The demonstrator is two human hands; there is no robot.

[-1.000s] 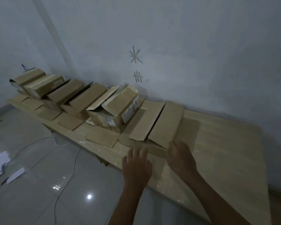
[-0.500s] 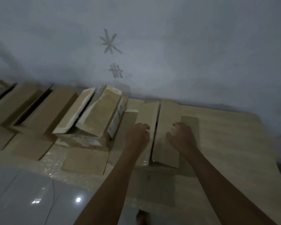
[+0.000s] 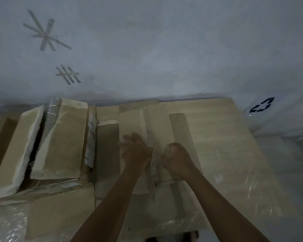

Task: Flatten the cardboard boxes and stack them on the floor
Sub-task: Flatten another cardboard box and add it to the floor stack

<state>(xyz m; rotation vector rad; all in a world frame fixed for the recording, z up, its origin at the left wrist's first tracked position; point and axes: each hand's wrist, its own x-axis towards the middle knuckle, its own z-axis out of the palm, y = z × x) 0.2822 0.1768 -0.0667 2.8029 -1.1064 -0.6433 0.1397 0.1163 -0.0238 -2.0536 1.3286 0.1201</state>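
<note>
Both hands press on a flattened brown cardboard box [image 3: 157, 130] lying on the pale wooden table [image 3: 222, 142] against the grey wall [image 3: 164, 49]. The left hand [image 3: 136, 151] has fingers spread; the right hand [image 3: 176, 158] is curled shut. An upright brown cardboard box [image 3: 59, 140], flaps open, contents unseen, stands just left; bare tabletop lies right.

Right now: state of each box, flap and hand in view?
Box under the hands: closed, flaps meeting at a taped centre seam.
Left box: not flattened, top flaps ajar, dark gap between.
Left hand: pressing near the seam.
Right hand: curled, on the flap.
</note>
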